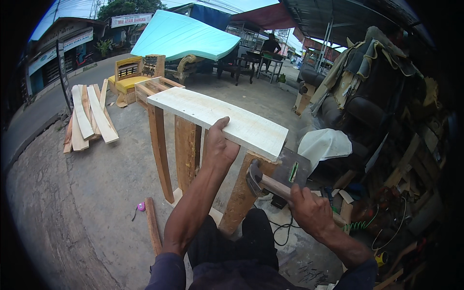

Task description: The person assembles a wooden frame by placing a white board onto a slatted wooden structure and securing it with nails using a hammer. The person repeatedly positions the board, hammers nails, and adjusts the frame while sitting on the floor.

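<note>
Pale, matt wooden board; hammer with dull metal head, smooth wooden handle.

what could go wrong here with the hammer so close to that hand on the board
The left hand grips the near edge of the pale board, close to where the hammer in the right hand is working, so a glancing blow might hit the fingers. The wooden frame stands on bare concrete, steadied only by that hand, so it may shift. Nails lie loose by the knee.

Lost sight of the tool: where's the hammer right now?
The hammer is in the right hand, its head beside the wooden frame's near leg, just under the pale top board.
</note>
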A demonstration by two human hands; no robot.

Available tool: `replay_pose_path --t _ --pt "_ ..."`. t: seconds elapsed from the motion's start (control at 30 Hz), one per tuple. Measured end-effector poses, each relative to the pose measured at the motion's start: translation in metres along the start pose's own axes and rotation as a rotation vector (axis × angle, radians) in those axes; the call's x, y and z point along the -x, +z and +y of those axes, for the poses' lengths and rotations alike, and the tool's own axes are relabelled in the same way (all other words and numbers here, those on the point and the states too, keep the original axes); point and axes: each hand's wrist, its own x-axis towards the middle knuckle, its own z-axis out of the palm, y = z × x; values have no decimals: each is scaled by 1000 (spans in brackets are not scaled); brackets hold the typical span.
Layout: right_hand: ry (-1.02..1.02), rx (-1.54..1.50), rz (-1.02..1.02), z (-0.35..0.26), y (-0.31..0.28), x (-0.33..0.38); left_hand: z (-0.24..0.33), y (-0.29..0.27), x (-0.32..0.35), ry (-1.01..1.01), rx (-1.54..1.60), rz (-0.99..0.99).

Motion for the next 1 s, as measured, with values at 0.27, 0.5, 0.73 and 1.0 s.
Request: replay_pose_path --t 0.27,0.5,0.73,1.0 --pt "135 -117 -38 -10 26 -4 13 -7 -11 67 -14 -34" --pt "768 -1544 670 -73 97 49 -20 -10 16 115 -340 -6" --pt "1038 -1883 458 -119 125 38 -13 -13 22 189 -536 104" --pt "829 -1795 455 -120 136 38 -22 -14 22 239 -564 62"
